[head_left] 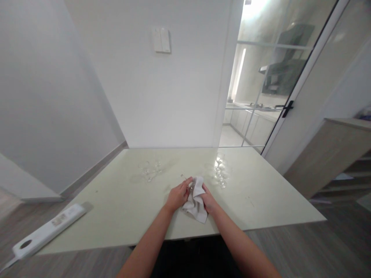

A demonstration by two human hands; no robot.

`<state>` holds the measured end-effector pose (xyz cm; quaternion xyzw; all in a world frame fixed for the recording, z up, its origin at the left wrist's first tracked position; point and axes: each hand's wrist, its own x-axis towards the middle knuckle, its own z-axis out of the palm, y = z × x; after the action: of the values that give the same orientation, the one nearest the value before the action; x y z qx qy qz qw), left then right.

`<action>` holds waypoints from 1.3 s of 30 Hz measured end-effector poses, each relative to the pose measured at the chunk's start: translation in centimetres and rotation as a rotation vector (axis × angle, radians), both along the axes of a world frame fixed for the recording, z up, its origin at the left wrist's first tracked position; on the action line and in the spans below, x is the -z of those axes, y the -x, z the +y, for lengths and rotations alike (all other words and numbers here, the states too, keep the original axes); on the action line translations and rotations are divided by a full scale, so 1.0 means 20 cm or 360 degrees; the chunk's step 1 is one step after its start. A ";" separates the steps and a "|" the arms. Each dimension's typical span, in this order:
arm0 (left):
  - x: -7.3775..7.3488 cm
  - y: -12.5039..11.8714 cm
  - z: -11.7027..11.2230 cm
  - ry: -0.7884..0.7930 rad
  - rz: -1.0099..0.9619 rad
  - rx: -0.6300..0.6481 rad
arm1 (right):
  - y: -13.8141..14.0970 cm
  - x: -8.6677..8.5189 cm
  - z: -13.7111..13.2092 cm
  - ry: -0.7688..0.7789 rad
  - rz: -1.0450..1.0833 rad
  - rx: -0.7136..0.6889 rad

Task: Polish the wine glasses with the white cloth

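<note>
Over the middle of a pale table, my left hand is closed around a clear glass that is hard to make out. My right hand presses a white cloth against that glass, with its fingers wrapped in the fabric. Two groups of clear glasses stand behind my hands: one on the left, the other on the right.
A long white board lies on the table's front left corner and overhangs the edge. A white wall with a light switch stands behind the table. A glass door to a kitchen is at the right, a wooden shelf unit beside it.
</note>
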<state>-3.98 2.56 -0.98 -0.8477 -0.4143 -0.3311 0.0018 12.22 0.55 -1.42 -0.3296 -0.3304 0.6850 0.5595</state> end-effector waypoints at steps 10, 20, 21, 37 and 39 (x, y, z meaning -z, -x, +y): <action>0.00 0.01 0.00 0.0097 -0.0032 -0.0023 | 0.00 0.01 0.00 -0.0159 -0.0080 -0.0053; 0.00 0.03 0.01 0.0116 -0.0391 -0.0125 | -0.01 0.01 0.01 -0.0072 -0.0074 0.0056; 0.01 0.04 0.01 0.0102 -0.0461 -0.0165 | -0.01 0.00 0.01 -0.0058 -0.0072 0.0078; 0.02 0.10 0.03 0.0007 -0.0998 -0.0147 | -0.04 -0.03 0.00 0.0018 -0.0297 -0.0031; 0.03 0.10 0.02 0.0019 -0.0985 -0.0140 | -0.03 -0.04 -0.01 -0.0019 -0.0319 -0.0070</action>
<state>-6.02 3.02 -1.68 -0.6880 -0.4334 -0.5706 -0.1150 12.92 0.40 -0.67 -0.3858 -0.3959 0.6587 0.5104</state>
